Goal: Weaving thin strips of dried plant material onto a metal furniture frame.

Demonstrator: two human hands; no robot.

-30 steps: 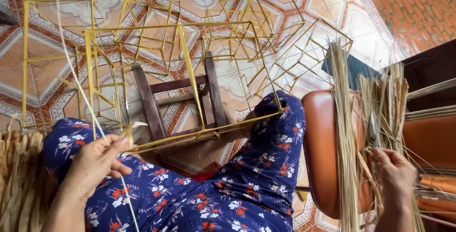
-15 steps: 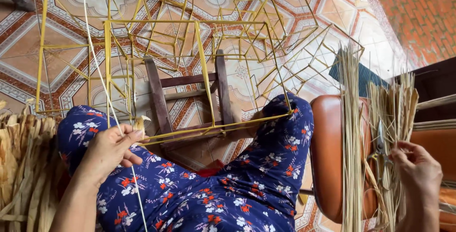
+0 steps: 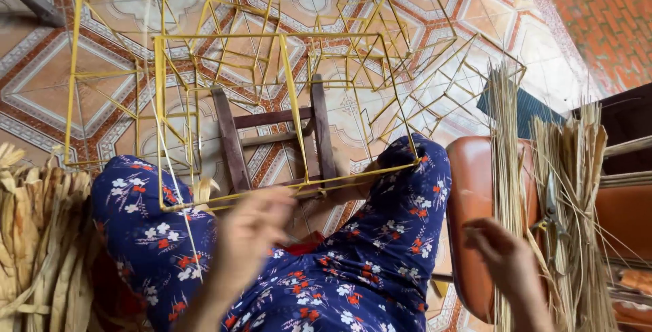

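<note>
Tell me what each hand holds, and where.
Left hand is blurred; a thin strip runs near it, but the hold cannot be told. Right hand touches the straw bundle; grip unclear.

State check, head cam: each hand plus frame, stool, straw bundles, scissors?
left hand: motion-blurred above lap, grip unclear
right hand: at the thin straw bundle, grip unclear
yellow stick frame: upright, lower edge across the knees
wooden stool: inside the frame, on floor
scissors: lying among the straws, closed

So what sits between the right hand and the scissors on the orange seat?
In the head view, a bundle of thin pale straw stalks stands between the right hand and the scissors, resting on the orange seat.
</note>
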